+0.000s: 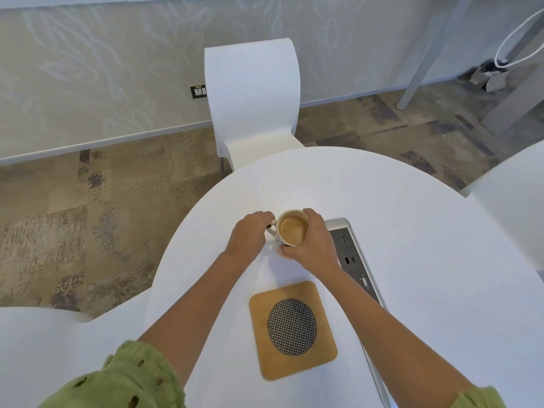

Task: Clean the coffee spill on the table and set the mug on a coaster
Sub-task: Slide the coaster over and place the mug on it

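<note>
A white mug (292, 228) holding light brown coffee sits on the round white table (412, 231), out beyond the coaster. My left hand (250, 235) grips the mug's handle on its left side. My right hand (312, 242) wraps around the mug's right and near wall. The coaster (291, 329), a square wooden one with a round black-and-white woven centre, lies nearer to me and nothing rests on it. I see no coffee spill on the white surface.
A grey socket panel (351, 257) is set into the table just right of my right hand. A white chair (253, 104) stands at the far side, another chair (515, 201) at the right, and a third white chair (44, 348) at the near left.
</note>
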